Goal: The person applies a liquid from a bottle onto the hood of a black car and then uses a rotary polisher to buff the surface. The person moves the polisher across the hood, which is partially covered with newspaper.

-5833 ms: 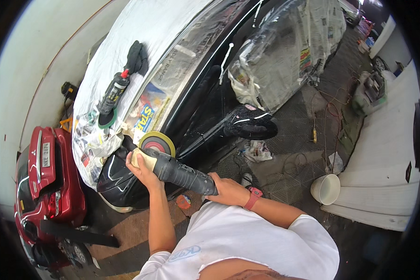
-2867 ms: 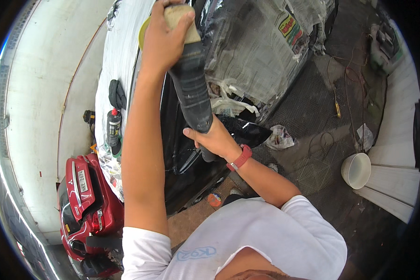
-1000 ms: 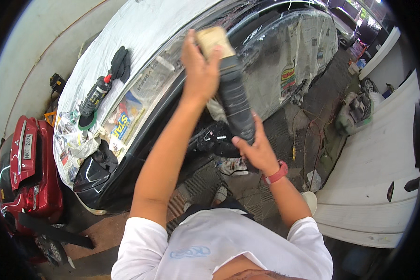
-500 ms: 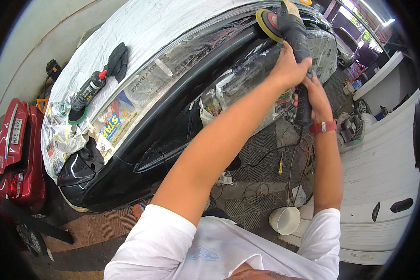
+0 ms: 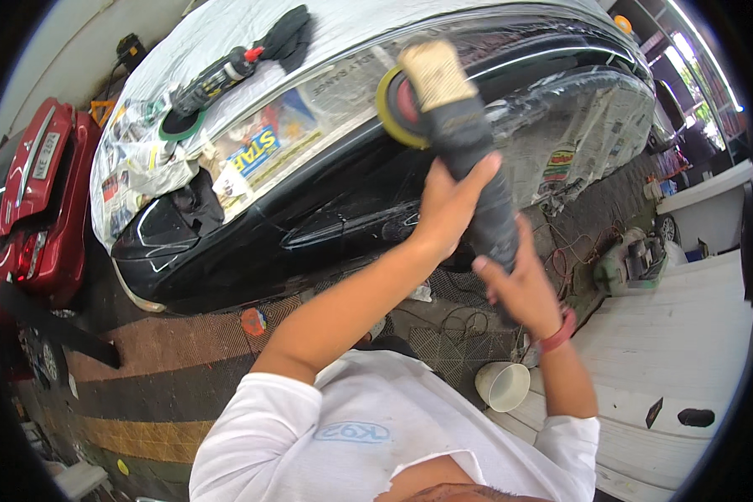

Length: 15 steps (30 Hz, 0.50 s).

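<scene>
A black car polisher [image 5: 460,134] with a cream-coloured head cover is held in both of my hands. My left hand [image 5: 453,205] grips its body behind the head, and my right hand [image 5: 523,280] is closed round the rear handle, a red band at that wrist. At the polisher's left side, the yellow-edged pad [image 5: 389,105] faces the glossy black car side [image 5: 343,188]; whether it touches the paint I cannot tell. Newspaper and clear film [image 5: 259,146] mask the glass. The polisher is slightly blurred by motion.
On the white cover [image 5: 351,21] lie a black bottle [image 5: 213,81] with a red cap, a dark glove [image 5: 289,38] and a green-edged disc [image 5: 181,125]. A red car [image 5: 58,209] stands left. A white bucket [image 5: 504,386] and loose cables [image 5: 464,325] are on the floor.
The polisher has come left along the car and closer to me, with both hands still on it. My arms are more bent, and the view has shifted.
</scene>
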Available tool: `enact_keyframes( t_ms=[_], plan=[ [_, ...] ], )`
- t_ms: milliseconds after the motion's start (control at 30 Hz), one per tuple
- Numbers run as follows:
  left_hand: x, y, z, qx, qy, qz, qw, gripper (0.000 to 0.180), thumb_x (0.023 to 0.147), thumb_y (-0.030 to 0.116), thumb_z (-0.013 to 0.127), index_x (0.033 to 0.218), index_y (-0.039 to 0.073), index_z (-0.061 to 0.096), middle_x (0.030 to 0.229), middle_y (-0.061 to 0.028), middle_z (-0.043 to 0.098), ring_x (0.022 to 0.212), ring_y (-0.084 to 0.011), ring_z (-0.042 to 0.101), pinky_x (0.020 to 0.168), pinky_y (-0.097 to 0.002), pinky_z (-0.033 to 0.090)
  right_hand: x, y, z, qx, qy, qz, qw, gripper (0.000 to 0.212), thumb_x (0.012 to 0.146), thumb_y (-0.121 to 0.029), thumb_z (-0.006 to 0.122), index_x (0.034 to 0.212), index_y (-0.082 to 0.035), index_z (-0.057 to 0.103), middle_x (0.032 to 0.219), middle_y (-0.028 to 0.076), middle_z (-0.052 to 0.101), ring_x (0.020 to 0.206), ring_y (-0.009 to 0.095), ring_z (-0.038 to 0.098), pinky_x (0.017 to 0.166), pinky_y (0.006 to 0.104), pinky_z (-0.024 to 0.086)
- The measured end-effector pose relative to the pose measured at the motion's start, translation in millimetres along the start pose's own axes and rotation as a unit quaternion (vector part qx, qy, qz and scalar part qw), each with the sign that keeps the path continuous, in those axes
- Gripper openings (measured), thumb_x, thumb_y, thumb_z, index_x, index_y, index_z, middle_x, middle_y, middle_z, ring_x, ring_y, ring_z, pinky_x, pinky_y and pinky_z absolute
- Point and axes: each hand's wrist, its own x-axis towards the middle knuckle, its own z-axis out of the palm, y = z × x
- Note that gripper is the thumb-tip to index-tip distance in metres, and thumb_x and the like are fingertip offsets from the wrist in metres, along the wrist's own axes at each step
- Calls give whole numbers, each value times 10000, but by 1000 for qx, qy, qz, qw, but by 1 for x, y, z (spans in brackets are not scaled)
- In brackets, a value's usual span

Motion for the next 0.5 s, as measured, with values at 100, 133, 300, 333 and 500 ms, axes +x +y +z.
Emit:
enact_keyframes(
  t_ms=[100,133,300,333,500],
  plan=[
    [-62,0,-76,23,60,-49,997,451,1028,243,782,1349,-14,598,1228,-165,743,1120,-244,737,984,-420,622,-19,23,67,-66,-44,-107,991,1000,958,-254,819,1688,-1,184,1490,333,597,1322,450,678,1113,471,528],
    [-82,9,-93,2,72,-55,996,487,1022,253,787,1369,-29,595,1288,-195,740,1173,-279,741,990,-449,635,-22,33,90,-66,-56,-123,989,1000,961,-261,816,1691,-3,182,1491,335,596,1324,467,670,1110,479,531],
    [-149,25,-200,6,159,-58,986,653,958,400,804,1345,-93,622,1252,-200,741,1126,-293,750,1034,-463,620,-30,58,190,-96,-122,-150,976,1007,980,-358,779,1711,-21,175,1425,364,630,1179,546,696,989,551,580],
    [-157,27,-216,12,176,-47,983,642,964,398,797,1344,-90,623,1226,-198,740,1109,-289,747,1026,-462,621,-27,65,203,-83,-140,-164,973,1000,982,-358,775,1714,-30,177,1420,358,637,1161,548,700,978,557,581],
    [-162,29,-225,39,185,-18,982,587,1009,380,761,1372,-45,580,1262,-178,715,1138,-279,725,1036,-456,606,-15,64,202,-81,-182,-180,963,989,988,-356,773,1723,-55,184,1522,337,577,1215,536,680,1012,550,572]
  ],
)
